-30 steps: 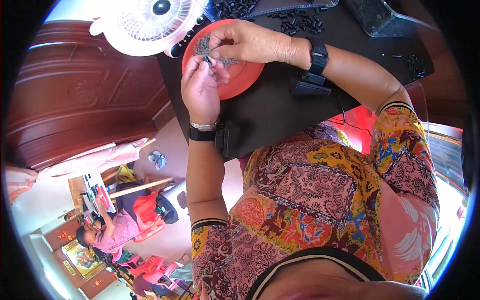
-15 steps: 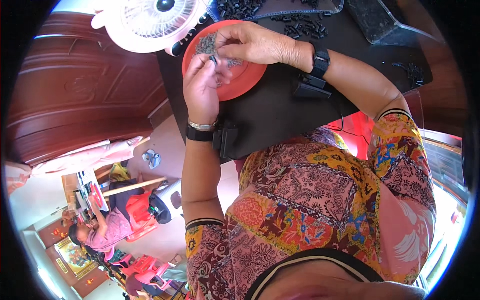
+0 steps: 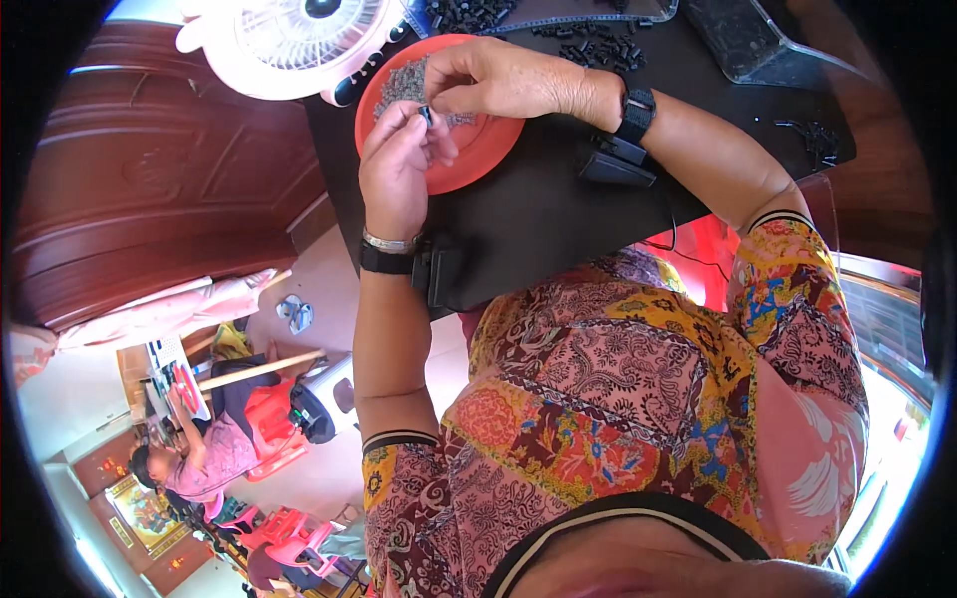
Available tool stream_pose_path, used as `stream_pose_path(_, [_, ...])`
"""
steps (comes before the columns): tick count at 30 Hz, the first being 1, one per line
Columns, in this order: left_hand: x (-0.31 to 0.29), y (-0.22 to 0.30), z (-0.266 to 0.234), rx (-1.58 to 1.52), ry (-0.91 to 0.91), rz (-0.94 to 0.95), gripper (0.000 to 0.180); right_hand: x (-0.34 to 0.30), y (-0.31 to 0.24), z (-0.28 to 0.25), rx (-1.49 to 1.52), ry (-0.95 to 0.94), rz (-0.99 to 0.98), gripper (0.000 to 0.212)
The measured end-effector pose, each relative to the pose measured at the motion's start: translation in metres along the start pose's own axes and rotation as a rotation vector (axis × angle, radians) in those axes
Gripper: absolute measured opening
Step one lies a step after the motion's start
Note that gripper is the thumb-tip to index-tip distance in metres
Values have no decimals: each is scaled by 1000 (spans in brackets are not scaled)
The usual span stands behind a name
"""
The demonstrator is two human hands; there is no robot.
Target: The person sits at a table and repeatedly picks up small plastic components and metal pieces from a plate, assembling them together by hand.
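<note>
Over a round red plate (image 3: 485, 164), my two hands meet close together. Between the thumb and fingers of my left hand (image 3: 397, 154) is a small black plastic part (image 3: 426, 115). My right hand (image 3: 498, 80) is closed in a pinch right beside that part; its fingertips are partly hidden, and what they hold is too small to make out. Many small grey pieces (image 3: 401, 82) lie heaped on the plate under my hands.
A white fan (image 3: 299, 50) stands left of the plate. Loose black parts (image 3: 603, 48) lie beyond it, near a clear-walled bin (image 3: 758, 50). More black pieces (image 3: 819, 145) sit at the table's right. Another person (image 3: 214, 448) sits at lower left.
Both hands keep their pinching pose around the black part, with slight finger movement. The whole view has shifted a little.
</note>
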State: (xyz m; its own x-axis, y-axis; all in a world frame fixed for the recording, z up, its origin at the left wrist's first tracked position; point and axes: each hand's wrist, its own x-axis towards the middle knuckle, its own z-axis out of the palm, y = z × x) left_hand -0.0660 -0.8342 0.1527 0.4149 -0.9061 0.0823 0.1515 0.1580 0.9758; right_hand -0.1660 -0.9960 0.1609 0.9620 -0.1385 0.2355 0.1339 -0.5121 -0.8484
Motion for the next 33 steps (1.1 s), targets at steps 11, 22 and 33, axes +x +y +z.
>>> stream_pose_path(11, [3,3,-3,-132,-75,-47,18,-1,-3,-4,34,-18,-89,12])
stream_pose_path(22, [-1,-1,-5,-185,-81,-22,19,1,3,2,671,-13,-72,10])
stream_pose_path(33, [-1,0,-2,-200,-51,-32,19,-3,-7,0,612,-147,-92,10])
